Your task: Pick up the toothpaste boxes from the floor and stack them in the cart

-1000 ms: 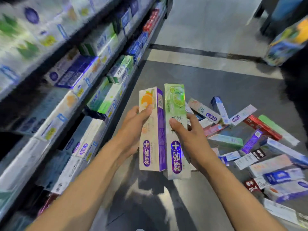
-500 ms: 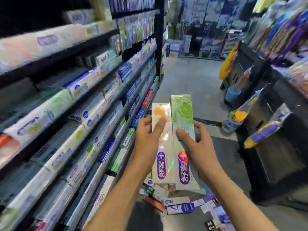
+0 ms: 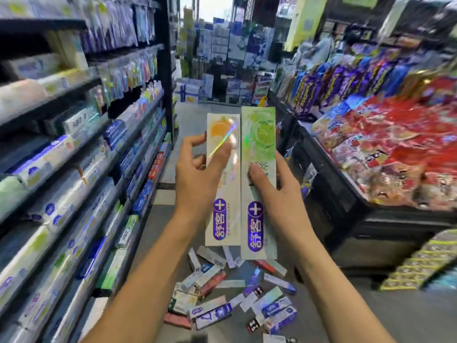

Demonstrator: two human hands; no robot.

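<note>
the shelving (image 3: 81, 169) fills the nine o'clock side, its tiers packed with boxed toothpaste. at three o'clock a low display bin (image 3: 371, 219) is heaped with red snack packets (image 3: 400, 149). on the grey floor (image 3: 371, 318) at six o'clock lies a loose scatter of toothpaste boxes (image 3: 222, 300), well below the hands. at the centre two tall boxes stand upright side by side, edges touching or nearly so. the left hand (image 3: 197, 179) grips the orange-print box (image 3: 223, 194), thumb across its face and fingers curled behind its left edge; the box rises to the hand's one o'clock. the right hand (image 3: 277, 194) grips the green lime-print box (image 3: 258, 149), thumb on its front, fingers wrapped behind the right edge; this box rises to that hand's eleven o'clock.
</note>
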